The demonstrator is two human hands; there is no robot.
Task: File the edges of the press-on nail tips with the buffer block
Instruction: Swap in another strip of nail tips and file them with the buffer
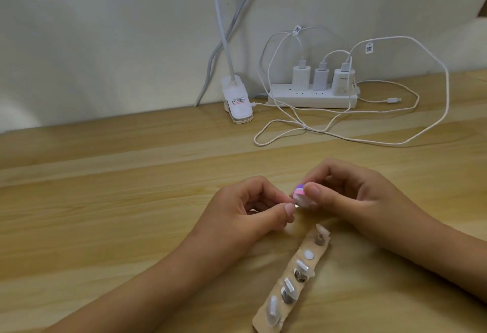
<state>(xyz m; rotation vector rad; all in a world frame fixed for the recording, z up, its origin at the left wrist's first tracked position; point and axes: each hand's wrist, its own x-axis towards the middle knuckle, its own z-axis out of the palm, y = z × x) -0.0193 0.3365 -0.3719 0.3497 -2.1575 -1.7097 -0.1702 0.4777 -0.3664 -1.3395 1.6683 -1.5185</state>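
Both hands meet above the light wooden desk [131,201]. The right hand [350,195] pinches a small pink-and-purple striped buffer block [379,192] between thumb and fingers, and the block's end touches the left fingertips. The left hand [245,211] has thumb and forefinger curled in a pinch on a tiny clear nail tip [297,205] - it is barely visible. Just in front of the hands lies a tan cardboard strip [266,319] with more clear press-on nail tips [290,287] standing on small mounts. Far back by the wall sit a white power strip [311,98], looping white cables [445,90] and a white clip lamp base [237,103].
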